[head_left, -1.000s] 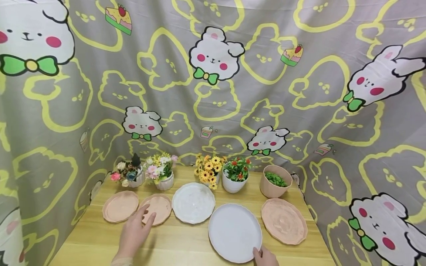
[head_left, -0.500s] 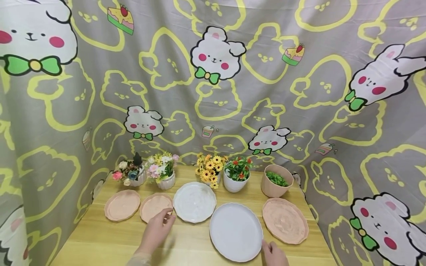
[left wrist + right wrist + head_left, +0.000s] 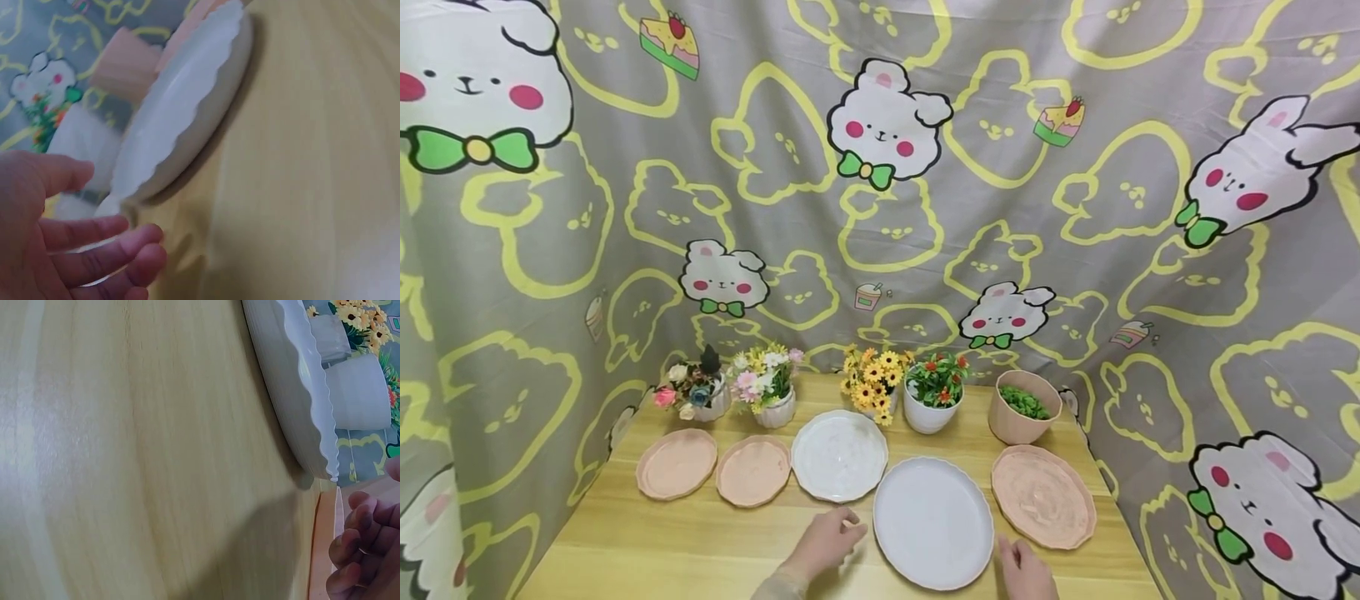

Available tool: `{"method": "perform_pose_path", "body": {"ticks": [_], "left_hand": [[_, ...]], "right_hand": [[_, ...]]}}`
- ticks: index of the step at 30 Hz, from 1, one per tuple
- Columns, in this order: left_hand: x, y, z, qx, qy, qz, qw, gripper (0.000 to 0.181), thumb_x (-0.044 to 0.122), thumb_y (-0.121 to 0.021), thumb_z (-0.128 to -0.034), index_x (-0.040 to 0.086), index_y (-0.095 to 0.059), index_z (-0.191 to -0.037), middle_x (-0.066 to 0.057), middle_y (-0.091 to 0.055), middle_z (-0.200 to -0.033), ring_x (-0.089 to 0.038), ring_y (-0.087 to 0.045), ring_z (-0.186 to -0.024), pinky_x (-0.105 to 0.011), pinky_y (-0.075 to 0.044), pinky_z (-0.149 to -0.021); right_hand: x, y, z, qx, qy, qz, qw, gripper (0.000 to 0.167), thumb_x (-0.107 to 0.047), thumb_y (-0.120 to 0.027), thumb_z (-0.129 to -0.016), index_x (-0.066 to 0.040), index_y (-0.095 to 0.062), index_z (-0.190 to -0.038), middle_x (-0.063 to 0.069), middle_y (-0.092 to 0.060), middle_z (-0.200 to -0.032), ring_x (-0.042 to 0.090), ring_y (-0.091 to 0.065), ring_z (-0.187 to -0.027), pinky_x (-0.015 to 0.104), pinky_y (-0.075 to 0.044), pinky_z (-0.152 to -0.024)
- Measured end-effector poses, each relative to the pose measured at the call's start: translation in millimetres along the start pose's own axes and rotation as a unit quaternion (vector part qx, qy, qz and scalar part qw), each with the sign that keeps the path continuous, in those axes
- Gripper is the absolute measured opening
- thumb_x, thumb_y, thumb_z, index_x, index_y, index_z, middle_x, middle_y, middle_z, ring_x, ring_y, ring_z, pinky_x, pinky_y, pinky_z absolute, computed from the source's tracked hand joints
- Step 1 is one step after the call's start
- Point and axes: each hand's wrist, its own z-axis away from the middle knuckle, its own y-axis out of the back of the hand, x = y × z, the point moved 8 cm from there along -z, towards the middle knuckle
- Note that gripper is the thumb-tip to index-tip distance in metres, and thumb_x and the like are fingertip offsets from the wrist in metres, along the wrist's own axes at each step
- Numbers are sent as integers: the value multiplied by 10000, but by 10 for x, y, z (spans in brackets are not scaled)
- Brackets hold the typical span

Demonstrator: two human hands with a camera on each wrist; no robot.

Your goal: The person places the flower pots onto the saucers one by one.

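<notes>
A large pale grey-white plate with a scalloped rim (image 3: 933, 523) lies on the table between the two hands. Left of it is my left hand (image 3: 826, 543), apart from the rim; in the left wrist view that hand (image 3: 81, 231) has spread, relaxed fingers and holds nothing. On the other side my right hand (image 3: 1026, 572) hovers beside the rim with nothing in it; in the right wrist view its fingers (image 3: 351, 547) are loosely bent. A white speckled plate (image 3: 839, 457) lies up and to the left, and a large pink plate (image 3: 1043, 497) lies to the right.
Two small pink plates (image 3: 677, 465) (image 3: 753, 472) lie on the left of the wooden table (image 3: 700, 550). Along the back stand several flower pots (image 3: 932, 412) and a pink pot with green leaves (image 3: 1024, 407). A patterned curtain (image 3: 895, 233) surrounds the table.
My left hand has moved right, from over the small pink plate to beside the large pale plate. My right hand has let go of that plate's rim and shifted slightly right.
</notes>
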Motion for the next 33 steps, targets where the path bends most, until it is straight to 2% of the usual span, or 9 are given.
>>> {"method": "perform_pose_path", "body": {"ticks": [3, 8, 12, 15, 20, 23, 26, 29, 33], "left_hand": [[-12, -162, -50, -36, 100, 199, 9997, 221, 255, -619, -916, 35, -642, -914, -51, -666, -678, -71, -529, -500, -232, -452, -454], [-5, -303, -153, 150, 195, 66, 9997, 214, 265, -632, -899, 70, -637, -810, 10, -626, -626, -68, -501, -504, -223, -430, -463], [-33, -343, -205, 366, 426, -247, 9981, 210, 272, -640, -883, 106, -620, -757, 42, -597, -590, -97, -498, -533, -252, -411, -501], [-43, -351, -229, 535, 546, -411, 9962, 184, 249, -651, -865, 120, -616, -740, 43, -609, -579, -110, -497, -550, -269, -388, -522], [-41, -350, -239, 637, 812, -474, 9935, 173, 235, -658, -838, 144, -603, -701, 54, -618, -550, -112, -489, -527, -273, -354, -514], [-45, -336, -233, 651, 965, -548, 9917, 181, 260, -654, -825, 161, -619, -677, 62, -627, -547, -114, -486, -526, -279, -342, -531], [-52, -324, -229, 647, 1046, -575, 9907, 181, 280, -649, -819, 171, -642, -675, 57, -648, -559, -117, -488, -536, -292, -340, -553], [-57, -313, -224, 630, 1057, -551, 9909, 179, 292, -648, -820, 175, -658, -685, 53, -665, -575, -112, -496, -555, -300, -351, -579], [-76, -306, -213, 603, 1106, -530, 9906, 182, 302, -648, -819, 180, -656, -684, 60, -669, -579, -109, -494, -566, -305, -350, -596]], "right_hand": [[-25, 5, -3, 88, 50, -39, 9999, 410, -451, -426, -1005, -113, -524, -794, 16, -450, -638, 192, -471, -621, 306, -337, -559], [-118, 6, -29, 237, 98, -215, 9994, 412, -463, -443, -996, -130, -522, -767, -7, -431, -631, 156, -433, -596, 281, -313, -554], [-293, 54, -90, 472, 336, -595, 9965, 369, -410, -503, -988, -124, -536, -756, -20, -444, -641, 137, -426, -603, 270, -328, -566], [-477, 130, -172, 610, 587, -1052, 9908, 312, -339, -545, -984, -98, -556, -785, -22, -449, -664, 118, -431, -623, 247, -351, -572], [-787, 243, -383, 723, 865, -1648, 9799, 241, -288, -592, -966, -47, -608, -972, -1, -512, -770, 83, -460, -690, 203, -403, -610], [-954, 264, -549, 651, 1001, -1892, 9747, 356, -287, -615, -952, 7, -587, -1151, 91, -595, -909, 141, -545, -810, 252, -473, -712], [-1088, 238, -742, 378, 1059, -2103, 9712, 553, -323, -620, -947, 50, -468, -1326, 207, -580, -1132, 289, -573, -1034, 392, -495, -894], [-1203, 208, -918, 128, 1072, -2350, 9660, 729, -348, -637, -934, 64, -318, -1444, 286, -469, -1332, 413, -469, -1250, 524, -414, -1056], [-1330, 142, -1120, -252, 1012, -2864, 9524, 851, -332, -637, -935, 62, -149, -1510, 339, -294, -1483, 483, -307, -1386, 577, -315, -1144]]}}
